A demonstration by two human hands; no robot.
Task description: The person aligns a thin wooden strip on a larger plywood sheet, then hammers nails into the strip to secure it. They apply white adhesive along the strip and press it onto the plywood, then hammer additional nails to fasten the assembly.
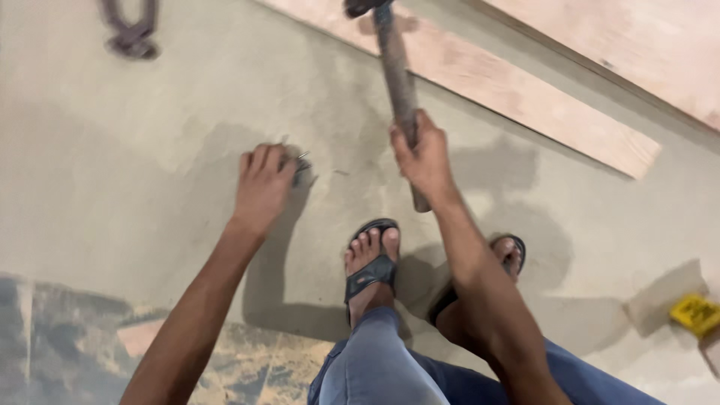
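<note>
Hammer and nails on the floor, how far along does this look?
Done: nothing visibly fastened; the plywood strip lies flat on the concrete floor with no nail heads I can make out. In hand: the right hand grips the hammer; the left hand rests on small nails. Left: any nailing.

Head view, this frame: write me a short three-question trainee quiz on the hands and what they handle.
1. True or false: the right hand grips the hammer by its handle.
2. What does the left hand rest on? A) the wooden plank B) small metal pieces on the concrete floor C) the yellow object
3. Fill in: the hammer head is raised over the wooden ____.

Key:
1. True.
2. B: the small metal pieces, possibly nails, lie under its fingertips on the concrete floor.
3. Plank.
</note>
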